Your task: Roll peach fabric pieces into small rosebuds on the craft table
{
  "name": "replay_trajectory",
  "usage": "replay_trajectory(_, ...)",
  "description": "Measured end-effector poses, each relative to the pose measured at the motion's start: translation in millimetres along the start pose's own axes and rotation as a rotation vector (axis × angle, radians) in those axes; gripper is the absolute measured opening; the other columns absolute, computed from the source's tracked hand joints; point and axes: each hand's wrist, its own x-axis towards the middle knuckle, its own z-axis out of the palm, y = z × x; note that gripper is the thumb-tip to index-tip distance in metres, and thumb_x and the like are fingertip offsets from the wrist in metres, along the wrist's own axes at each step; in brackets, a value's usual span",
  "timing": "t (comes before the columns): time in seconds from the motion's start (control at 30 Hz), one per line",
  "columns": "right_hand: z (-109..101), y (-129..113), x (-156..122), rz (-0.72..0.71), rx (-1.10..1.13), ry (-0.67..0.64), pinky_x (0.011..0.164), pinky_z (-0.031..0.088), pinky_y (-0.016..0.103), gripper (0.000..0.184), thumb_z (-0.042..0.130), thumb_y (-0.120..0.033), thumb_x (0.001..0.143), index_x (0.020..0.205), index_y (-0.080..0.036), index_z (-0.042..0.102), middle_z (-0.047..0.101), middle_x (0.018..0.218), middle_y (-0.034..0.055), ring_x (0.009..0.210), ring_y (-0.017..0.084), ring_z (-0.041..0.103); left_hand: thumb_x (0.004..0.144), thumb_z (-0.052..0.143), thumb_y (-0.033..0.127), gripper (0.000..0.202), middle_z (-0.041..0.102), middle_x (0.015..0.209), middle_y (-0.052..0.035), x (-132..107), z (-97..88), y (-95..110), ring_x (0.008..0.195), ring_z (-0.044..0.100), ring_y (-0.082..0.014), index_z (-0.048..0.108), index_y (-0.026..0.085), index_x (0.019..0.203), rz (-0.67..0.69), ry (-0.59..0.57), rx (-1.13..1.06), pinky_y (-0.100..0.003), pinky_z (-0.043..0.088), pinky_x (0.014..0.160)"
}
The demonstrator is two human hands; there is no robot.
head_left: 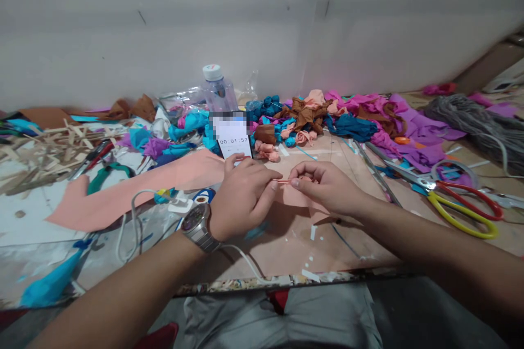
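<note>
My left hand point(241, 196) and my right hand point(323, 185) meet at the middle of the table, both pinching a thin rolled strip of peach fabric point(286, 180) between their fingertips. A silver wristwatch point(196, 224) is on my left wrist. A long peach fabric sheet point(135, 191) lies flat to the left of my hands. Just behind them a phone point(233, 139) stands upright showing a timer.
Small fabric roses and scraps in blue, pink, brown and purple point(311, 114) are heaped along the wall. A water bottle point(216, 90) stands behind the phone. Red and yellow scissors point(458, 202) lie right, grey yarn point(478, 114) farther right, wooden sticks point(45, 147) and pliers point(106, 172) left.
</note>
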Motion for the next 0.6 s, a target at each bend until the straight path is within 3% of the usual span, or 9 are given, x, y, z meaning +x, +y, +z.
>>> replay_trajectory(0.27, 2.2, -6.2, -2.3, -0.034, -0.173, -0.007, 0.069, 0.045, 0.027, 0.011, 0.062, -0.026, 0.088, 0.087, -0.018, 0.069, 0.068, 0.085, 0.0025, 0.078, 0.016, 0.059, 0.099, 0.046, 0.028, 0.024, 0.070, 0.088, -0.0016, 1.8, 1.2, 0.6, 0.095, 0.059, -0.0220, 0.069, 0.021, 0.095, 0.014, -0.074, 0.001, -0.053, 0.024, 0.110)
replay_trajectory(0.6, 3.2, -7.2, -5.1, -0.062, -0.238, -0.036, 0.069, 0.044, 0.027, 0.014, 0.064, -0.030, 0.089, 0.085, -0.018, 0.071, 0.070, 0.083, 0.0025, 0.076, 0.016, 0.060, 0.098, 0.044, 0.026, 0.025, 0.069, 0.086, -0.0030, 0.9, 0.7, 1.9, 0.094, 0.058, -0.0232, 0.065, 0.021, 0.086, 0.020, -0.078, 0.029, -0.053, 0.026, 0.107)
